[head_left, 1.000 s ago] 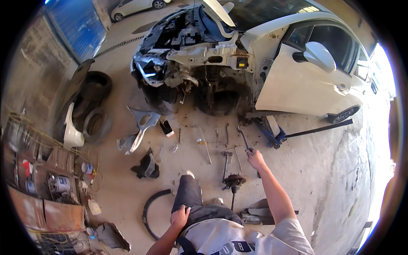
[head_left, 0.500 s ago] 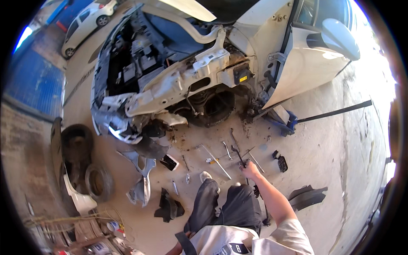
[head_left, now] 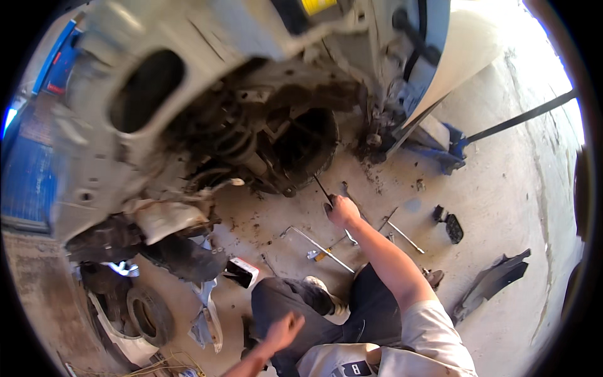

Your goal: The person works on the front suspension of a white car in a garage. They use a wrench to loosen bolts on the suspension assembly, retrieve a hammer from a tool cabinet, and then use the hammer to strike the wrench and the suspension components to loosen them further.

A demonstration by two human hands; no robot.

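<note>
My right hand [head_left: 343, 212] is closed around a slim dark metal bar [head_left: 321, 186], whose far end points up toward the wheel well. Just beyond lie the dark round wheel part [head_left: 312, 147] and the coil spring and strut [head_left: 235, 141] under the car's stripped front corner. Over my left knee, my left hand [head_left: 284, 332] is loosely curled, with nothing visible in it. On the floor below the right hand are a long L-shaped wrench [head_left: 321, 250], a shiny wrench [head_left: 350, 237] and a straight metal rod [head_left: 406, 236].
A blue jack [head_left: 449, 151] with a long dark handle [head_left: 521, 117] stands at right, near the open white door [head_left: 468, 60]. Black plastic trim [head_left: 493, 286] and a small black part [head_left: 453, 229] lie at right. Left are a box [head_left: 242, 272] and a tyre [head_left: 149, 316].
My view has moved in closer to the wheel well. The right hand has lifted the dark bar off the floor and carried it forward. My left hand has come up over my knee.
</note>
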